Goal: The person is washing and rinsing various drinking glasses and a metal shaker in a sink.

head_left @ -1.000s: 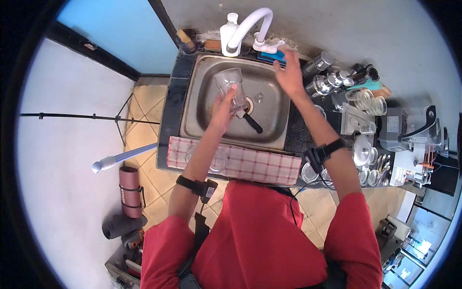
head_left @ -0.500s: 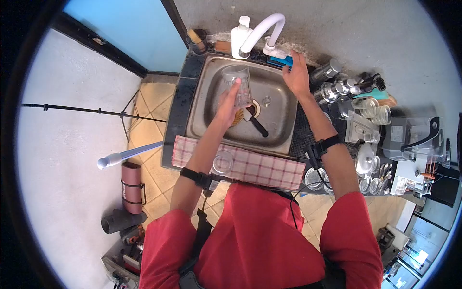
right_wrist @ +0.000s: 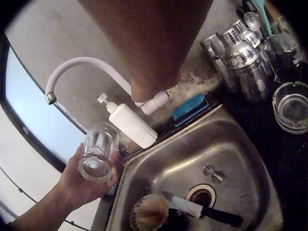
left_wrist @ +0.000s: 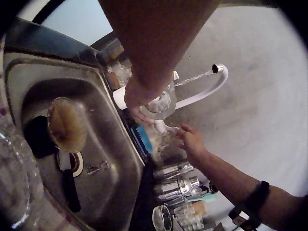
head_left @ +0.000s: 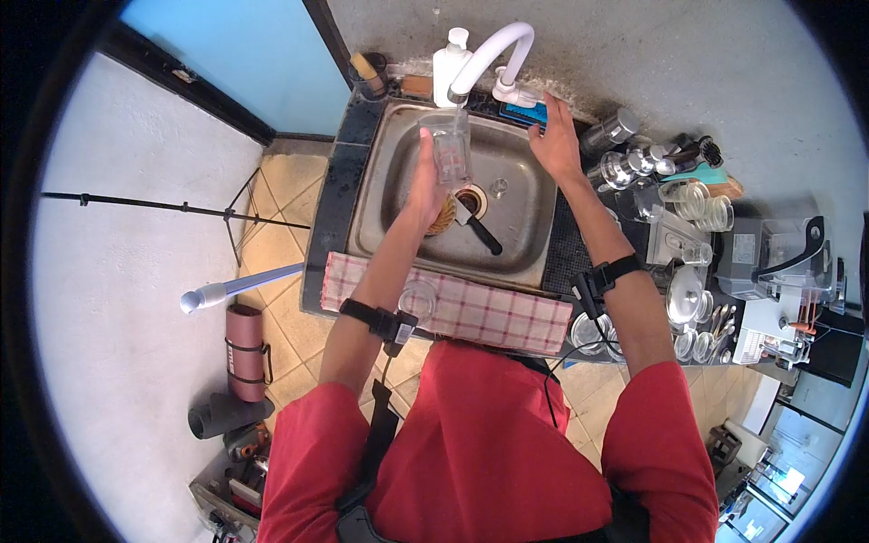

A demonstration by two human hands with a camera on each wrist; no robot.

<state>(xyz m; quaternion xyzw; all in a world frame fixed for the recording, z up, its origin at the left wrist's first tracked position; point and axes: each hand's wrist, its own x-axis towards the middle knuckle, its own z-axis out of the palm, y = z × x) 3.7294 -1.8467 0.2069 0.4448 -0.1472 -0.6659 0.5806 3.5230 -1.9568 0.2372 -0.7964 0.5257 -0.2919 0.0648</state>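
Observation:
My left hand (head_left: 424,181) grips a clear drinking glass (head_left: 448,152), holding it over the sink with its mouth just below the spout of the white faucet (head_left: 493,50). The thick faceted base of the glass faces the right wrist camera. A thin stream of water (left_wrist: 195,78) runs from the spout toward the glass in the left wrist view. At the faucet's lever (left_wrist: 169,128), my right hand (head_left: 557,145) has its fingertips against the end, with thumb and fingers spread apart. In the right wrist view the forearm hides most of that hand.
In the sink (head_left: 525,195) lie a black-handled knife (head_left: 482,233), a glass holding something brown (right_wrist: 150,211) and a small metal jigger (right_wrist: 213,173). Behind stand a white pump bottle (right_wrist: 131,125) and a blue brush (right_wrist: 190,109). Shakers (right_wrist: 240,50) and glassware crowd the right counter; a checked cloth (head_left: 498,317) lies in front.
My left hand has raised the glass and turned it more upright under the spout. My right hand has come onto the faucet lever from just beside it.

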